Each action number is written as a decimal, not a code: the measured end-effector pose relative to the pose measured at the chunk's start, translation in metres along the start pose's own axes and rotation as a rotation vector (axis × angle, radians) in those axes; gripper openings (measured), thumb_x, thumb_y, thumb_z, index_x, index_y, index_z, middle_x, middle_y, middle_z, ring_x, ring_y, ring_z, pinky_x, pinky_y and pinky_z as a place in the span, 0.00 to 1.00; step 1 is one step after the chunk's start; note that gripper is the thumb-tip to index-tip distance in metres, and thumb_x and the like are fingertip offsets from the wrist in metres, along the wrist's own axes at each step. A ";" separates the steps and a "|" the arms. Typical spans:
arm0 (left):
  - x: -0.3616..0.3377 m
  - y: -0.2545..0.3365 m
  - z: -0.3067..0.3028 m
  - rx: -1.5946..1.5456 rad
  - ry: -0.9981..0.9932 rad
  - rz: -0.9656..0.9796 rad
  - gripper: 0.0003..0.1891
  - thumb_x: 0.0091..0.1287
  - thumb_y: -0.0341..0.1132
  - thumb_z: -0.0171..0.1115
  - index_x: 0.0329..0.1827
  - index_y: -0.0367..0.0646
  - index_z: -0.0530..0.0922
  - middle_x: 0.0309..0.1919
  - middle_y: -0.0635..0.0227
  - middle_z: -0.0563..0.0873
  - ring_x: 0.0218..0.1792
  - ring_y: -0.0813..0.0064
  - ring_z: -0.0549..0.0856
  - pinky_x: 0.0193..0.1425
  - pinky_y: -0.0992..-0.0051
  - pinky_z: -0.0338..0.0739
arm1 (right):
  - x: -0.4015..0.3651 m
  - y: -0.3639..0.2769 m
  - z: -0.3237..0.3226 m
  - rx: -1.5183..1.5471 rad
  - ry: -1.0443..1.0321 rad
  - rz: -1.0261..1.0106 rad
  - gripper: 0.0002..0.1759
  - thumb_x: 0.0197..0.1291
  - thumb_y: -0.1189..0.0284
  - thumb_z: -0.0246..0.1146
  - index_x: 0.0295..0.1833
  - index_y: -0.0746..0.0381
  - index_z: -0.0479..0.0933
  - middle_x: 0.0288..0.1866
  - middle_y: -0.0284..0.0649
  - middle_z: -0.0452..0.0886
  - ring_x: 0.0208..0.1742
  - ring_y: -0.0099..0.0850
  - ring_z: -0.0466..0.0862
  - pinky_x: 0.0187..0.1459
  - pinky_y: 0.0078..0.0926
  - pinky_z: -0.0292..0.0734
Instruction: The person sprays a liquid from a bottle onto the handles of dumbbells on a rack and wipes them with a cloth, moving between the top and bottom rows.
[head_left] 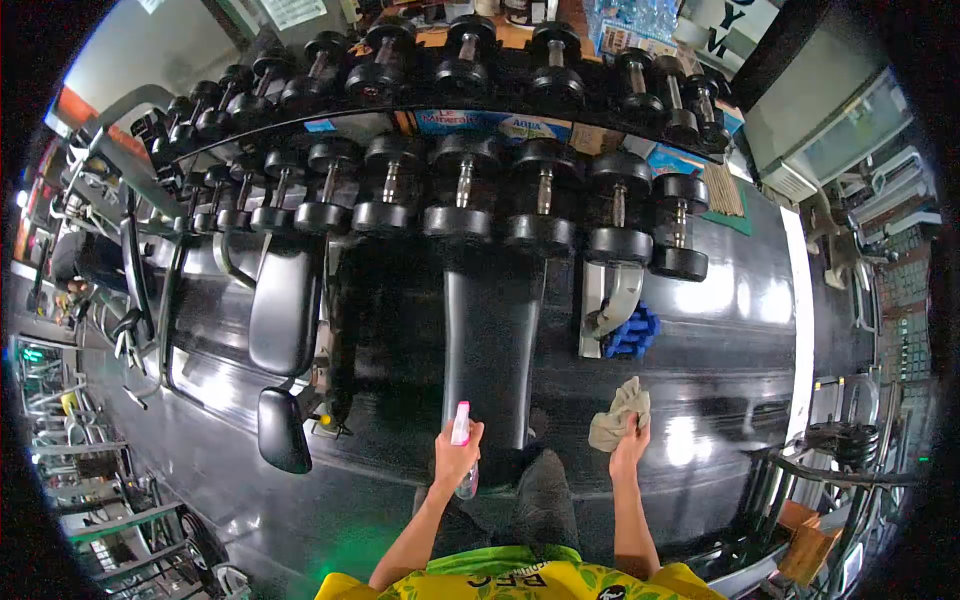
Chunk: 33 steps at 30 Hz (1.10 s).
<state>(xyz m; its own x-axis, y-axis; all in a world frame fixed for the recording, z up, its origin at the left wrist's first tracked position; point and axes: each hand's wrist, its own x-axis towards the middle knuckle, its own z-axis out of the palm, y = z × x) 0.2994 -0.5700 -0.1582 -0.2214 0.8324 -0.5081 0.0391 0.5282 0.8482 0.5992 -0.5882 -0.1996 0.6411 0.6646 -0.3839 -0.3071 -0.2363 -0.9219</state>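
My left hand (457,458) is wrapped round a spray bottle (461,424) with a pink and white head, held upright over the near end of a long black bench pad (488,340). My right hand (629,448) grips a crumpled beige cloth (618,416), out to the right of the bench. In front of both hands stands a rack with two rows of black dumbbells; one lower-row dumbbell (464,186) is straight ahead, beyond the bench. Neither hand touches the rack or the bench pad, as far as I can see.
A second black bench seat (284,310) stands to the left. Small blue dumbbells (632,332) lie on the floor under the rack's right end. Weight plates (855,442) and a cardboard box (808,545) are at the right. A person (88,262) bends down at the far left.
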 end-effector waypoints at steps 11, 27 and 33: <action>-0.073 -0.058 -0.084 0.109 -0.045 0.101 0.10 0.59 0.35 0.65 0.28 0.38 0.75 0.15 0.62 0.78 0.19 0.67 0.82 0.24 0.68 0.73 | -0.148 0.018 -0.007 0.051 0.062 -0.064 0.19 0.66 0.71 0.55 0.60 0.67 0.67 0.54 0.38 0.74 0.52 0.29 0.75 0.52 0.29 0.72; -0.174 -0.110 -0.138 0.312 -0.076 0.177 0.12 0.56 0.39 0.67 0.27 0.40 0.76 0.23 0.54 0.82 0.30 0.52 0.84 0.32 0.63 0.76 | -0.254 0.024 -0.048 0.110 0.080 -0.073 0.18 0.66 0.71 0.54 0.60 0.65 0.68 0.56 0.38 0.74 0.53 0.30 0.76 0.53 0.30 0.73; -0.219 -0.134 -0.147 0.380 -0.056 0.178 0.13 0.57 0.42 0.65 0.29 0.40 0.77 0.24 0.55 0.83 0.30 0.53 0.84 0.33 0.62 0.77 | -0.269 0.019 -0.072 0.150 0.019 -0.095 0.19 0.66 0.70 0.55 0.61 0.64 0.67 0.57 0.38 0.73 0.55 0.31 0.75 0.56 0.29 0.72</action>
<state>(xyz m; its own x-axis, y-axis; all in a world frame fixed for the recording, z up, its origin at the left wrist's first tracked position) 0.1990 -0.8481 -0.1387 -0.1258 0.9184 -0.3752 0.4310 0.3913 0.8131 0.4714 -0.8227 -0.1176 0.6852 0.6649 -0.2973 -0.3448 -0.0634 -0.9365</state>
